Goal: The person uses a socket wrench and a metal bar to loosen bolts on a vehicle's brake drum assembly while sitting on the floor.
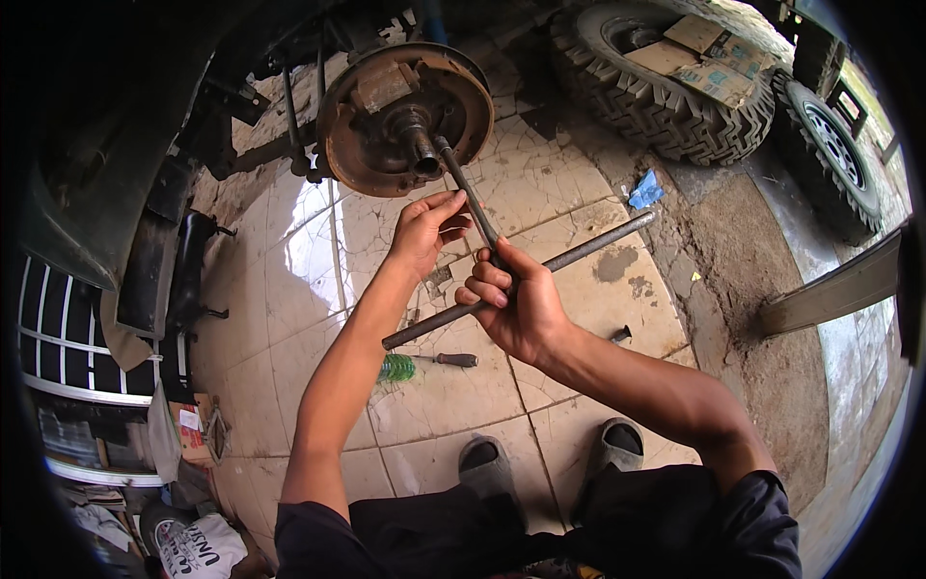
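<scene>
My right hand (pixel 521 301) is closed round the lower end of a dark metal rod (pixel 475 205). A longer metal bar (pixel 600 241) crosses at the same hand, sticking out on both sides; whether the two are joined is hidden by my fingers. Higher up, the thumb and fingers of my left hand (pixel 424 234) pinch the rod at its side. The rod's far tip is beside the hub spindle (pixel 422 154), which juts from a rusty round brake backing plate (pixel 347 145). Whether tip and spindle touch, I cannot tell.
A screwdriver (pixel 455 360) and a green plastic bottle (pixel 395 368) lie on the cracked tile floor (pixel 434 415). A large tyre (pixel 666 121) bearing flattened cardboard (pixel 709 63) lies at far right, beside another wheel (pixel 834 145). Blue scrap (pixel 645 190) is nearby.
</scene>
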A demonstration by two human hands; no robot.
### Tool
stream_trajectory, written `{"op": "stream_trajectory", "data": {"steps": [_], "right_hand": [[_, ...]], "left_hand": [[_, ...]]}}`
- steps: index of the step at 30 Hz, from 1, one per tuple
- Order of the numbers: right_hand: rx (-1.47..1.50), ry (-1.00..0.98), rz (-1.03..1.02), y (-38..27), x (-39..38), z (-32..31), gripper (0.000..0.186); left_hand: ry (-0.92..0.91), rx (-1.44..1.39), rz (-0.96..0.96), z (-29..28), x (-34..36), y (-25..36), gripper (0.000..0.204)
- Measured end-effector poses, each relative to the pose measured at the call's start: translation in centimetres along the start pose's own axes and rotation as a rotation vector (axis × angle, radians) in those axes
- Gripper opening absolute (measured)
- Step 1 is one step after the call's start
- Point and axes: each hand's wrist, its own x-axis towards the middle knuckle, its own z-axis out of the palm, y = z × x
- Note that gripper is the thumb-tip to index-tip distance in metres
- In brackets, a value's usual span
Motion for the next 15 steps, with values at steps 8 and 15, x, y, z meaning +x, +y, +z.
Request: {"op": "stream_trajectory", "data": {"steps": [8,15], "right_hand": [[0.022,0.038,0.010,0.2,0.4,-0.2,0.025],[-0.311,0.111,-0.051,0.3,1.5,-2.3,0.027]], "left_hand": [[0.032,0.013,0.002,-0.4,0.2,-0.1,0.016],[-0.015,0.125,-0.020,-0.4,0.3,0.5,0.021]]}}
